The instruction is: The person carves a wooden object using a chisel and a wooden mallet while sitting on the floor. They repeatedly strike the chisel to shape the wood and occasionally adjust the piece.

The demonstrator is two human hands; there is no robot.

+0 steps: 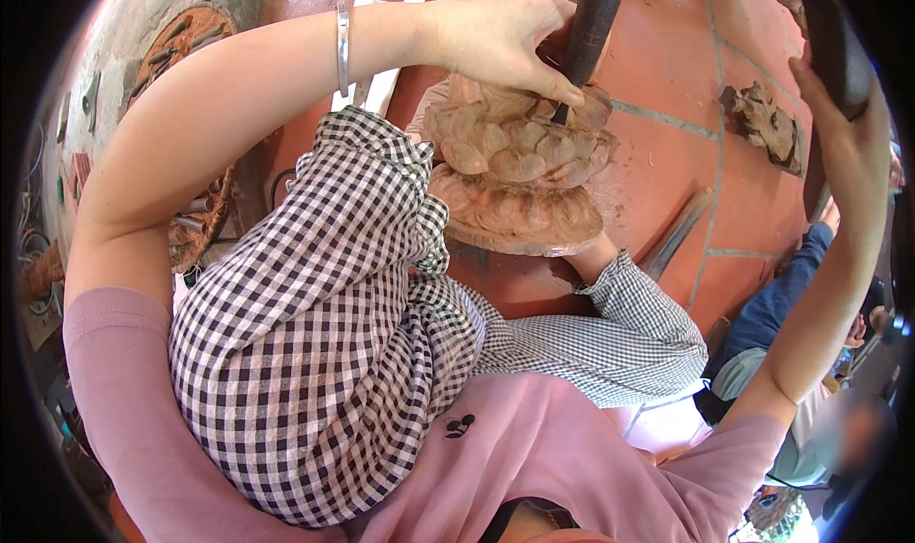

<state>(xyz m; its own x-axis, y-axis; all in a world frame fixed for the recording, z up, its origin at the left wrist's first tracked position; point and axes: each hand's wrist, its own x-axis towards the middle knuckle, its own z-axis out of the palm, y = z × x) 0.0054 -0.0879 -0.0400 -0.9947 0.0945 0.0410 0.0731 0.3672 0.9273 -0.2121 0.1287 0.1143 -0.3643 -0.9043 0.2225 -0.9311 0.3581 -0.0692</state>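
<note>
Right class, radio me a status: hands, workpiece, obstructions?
Left hand grips chisel on carved wooden lotus piece. Right hand raised, holding dark mallet. Checked scarf hangs close.

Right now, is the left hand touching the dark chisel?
Touching. The head view shows the left hand wrapped around the dark chisel, its fingers pressed against the shaft just above the carved wooden lotus.

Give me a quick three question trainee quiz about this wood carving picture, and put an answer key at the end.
1. True or false: the left hand holds the chisel against the carved wooden piece.
2. What does the right hand hold? A) a dark mallet B) a paintbrush C) a saw
3. Fill in: the floor tiles are ____ in colour.

Key: 1 true. 2 A, the dark mallet, raised clear of the chisel. 3 reddish-orange.
</note>
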